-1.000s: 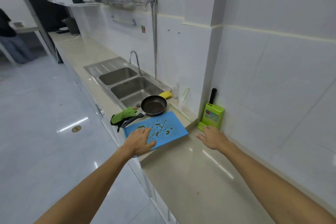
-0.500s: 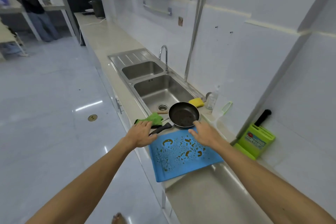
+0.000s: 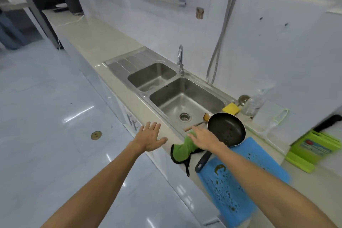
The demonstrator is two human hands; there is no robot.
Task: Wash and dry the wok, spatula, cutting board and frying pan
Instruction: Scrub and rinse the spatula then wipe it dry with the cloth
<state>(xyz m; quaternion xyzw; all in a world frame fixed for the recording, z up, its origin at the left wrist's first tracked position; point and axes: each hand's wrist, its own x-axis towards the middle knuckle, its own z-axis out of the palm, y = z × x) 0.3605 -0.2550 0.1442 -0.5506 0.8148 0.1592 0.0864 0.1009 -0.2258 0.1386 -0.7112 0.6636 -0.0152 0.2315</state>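
Head view: left hand (image 3: 149, 137) wide, empty, over counter edge. Right hand (image 3: 203, 138) wide, empty, above green cloth (image 3: 182, 151), near frying pan (image 3: 226, 128). Pan rests partly on cutting board (image 3: 222, 190). Spatula (image 3: 196, 125) in near sink (image 3: 185, 98). Risk: board overhangs edge, so a careless pan grab could tip it off.

Black pan (image 3: 226, 128) sits upright on the stained blue board's (image 3: 240, 181) far end. Wooden-handled spatula (image 3: 198, 123) lies in the sink (image 3: 187, 96) beside it.

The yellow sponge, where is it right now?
In the head view, the yellow sponge lies at the right end of the sink, near the wall, just behind the frying pan and left of a clear bottle.
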